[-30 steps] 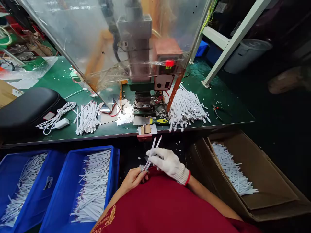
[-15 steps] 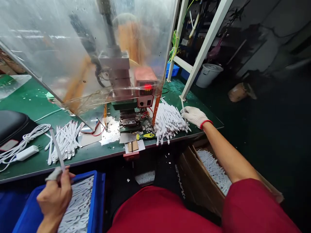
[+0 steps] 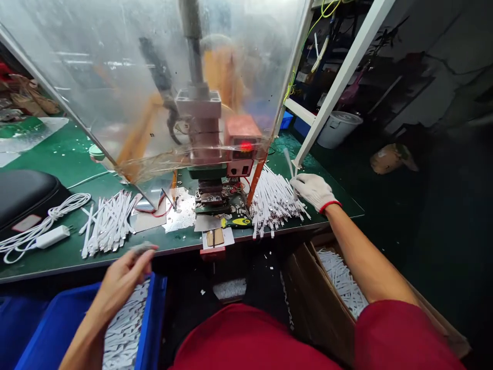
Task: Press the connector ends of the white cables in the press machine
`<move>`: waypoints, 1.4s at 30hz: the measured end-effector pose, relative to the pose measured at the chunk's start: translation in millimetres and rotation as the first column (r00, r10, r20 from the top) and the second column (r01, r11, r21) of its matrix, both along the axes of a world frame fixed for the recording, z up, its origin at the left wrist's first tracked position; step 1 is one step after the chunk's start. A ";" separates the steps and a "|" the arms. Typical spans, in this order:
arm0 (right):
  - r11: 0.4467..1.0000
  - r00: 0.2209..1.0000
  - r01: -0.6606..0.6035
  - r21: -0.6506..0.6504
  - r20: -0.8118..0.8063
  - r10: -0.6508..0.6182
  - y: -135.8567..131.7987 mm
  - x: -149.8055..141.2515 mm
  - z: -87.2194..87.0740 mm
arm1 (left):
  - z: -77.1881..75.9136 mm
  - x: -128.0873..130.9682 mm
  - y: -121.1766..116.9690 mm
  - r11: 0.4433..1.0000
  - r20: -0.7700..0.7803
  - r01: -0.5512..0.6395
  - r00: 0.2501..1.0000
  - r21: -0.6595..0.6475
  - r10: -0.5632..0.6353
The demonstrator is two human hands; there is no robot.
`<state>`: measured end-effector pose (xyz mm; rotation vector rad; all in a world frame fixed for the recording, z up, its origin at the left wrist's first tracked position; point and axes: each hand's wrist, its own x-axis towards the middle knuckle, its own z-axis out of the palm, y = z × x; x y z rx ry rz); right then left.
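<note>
**Speaker 1:** What lies nearest us?

**Speaker 2:** Our bare left hand point(image 3: 122, 282), fingers half curled, pinching a small grey piece point(image 3: 143, 248) that we can't identify. Below it is the wall of a blue plastic tray point(image 3: 153, 318) holding white strips point(image 3: 125, 331). To our right, a cardboard box point(image 3: 310, 303) holds more strips point(image 3: 341, 280).

**Speaker 1:** And our right hand point(image 3: 314, 191)?

**Speaker 2:** It's in a white knit glove point(image 3: 321, 192) with a red cuff, reaching out past the front edge of the green tabletop point(image 3: 69, 154). Its fingers are closed on 1 white strip point(image 3: 288, 164).

**Speaker 1:** Which way does that strip run?

**Speaker 2:** Its long axis stands nearly upright. Its lower end sits in the gloved fingers, and its top points away from us, leaning slightly left. Our right hand is touching it, while our left hand is well apart.

**Speaker 1:** What's beneath it?

**Speaker 2:** A heap of white strips point(image 3: 273, 203), just below the gloved hand, their lengths fanning toward the front edge. Farther on, to the heap's left, stands a press point(image 3: 210, 198) behind a clear plastic shield point(image 3: 96, 87).
</note>
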<state>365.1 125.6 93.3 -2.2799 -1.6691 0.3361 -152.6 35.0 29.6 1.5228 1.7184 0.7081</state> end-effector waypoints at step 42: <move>0.935 0.114 -0.354 -0.007 -0.993 0.036 -61.2 -210.3 -61.9 | -35.0 138.3 -54.9 0.901 0.763 0.317 0.646 -0.297 0.024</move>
